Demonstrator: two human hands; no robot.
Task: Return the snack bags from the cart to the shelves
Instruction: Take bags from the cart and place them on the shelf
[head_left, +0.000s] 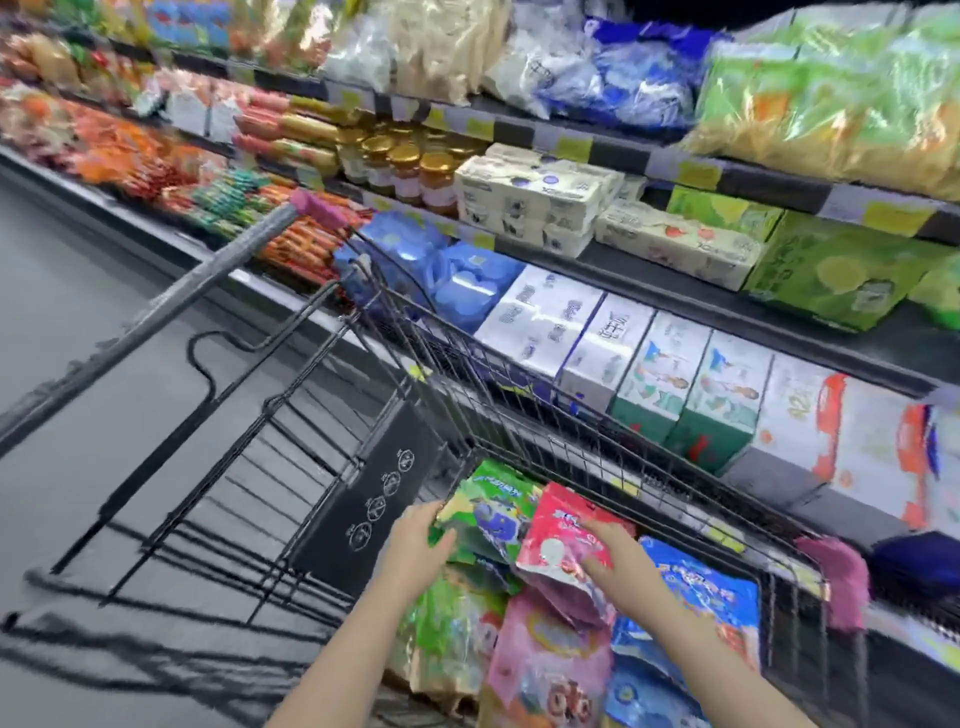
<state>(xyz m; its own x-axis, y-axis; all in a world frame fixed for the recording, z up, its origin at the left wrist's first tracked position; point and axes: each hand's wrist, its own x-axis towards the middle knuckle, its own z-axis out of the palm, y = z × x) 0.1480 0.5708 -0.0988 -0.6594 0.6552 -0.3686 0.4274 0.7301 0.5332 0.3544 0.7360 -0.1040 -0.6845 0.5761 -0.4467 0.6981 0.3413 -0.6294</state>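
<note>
Head view: both hands grip bags, red bag (558, 540) long axis tilted upright, in cart (519, 431)

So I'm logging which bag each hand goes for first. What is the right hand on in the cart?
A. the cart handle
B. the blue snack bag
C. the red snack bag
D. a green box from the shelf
C: the right hand lies on the red snack bag, fingers across its front, inside the cart; whether it already grips the bag is unclear in the blur.
</note>
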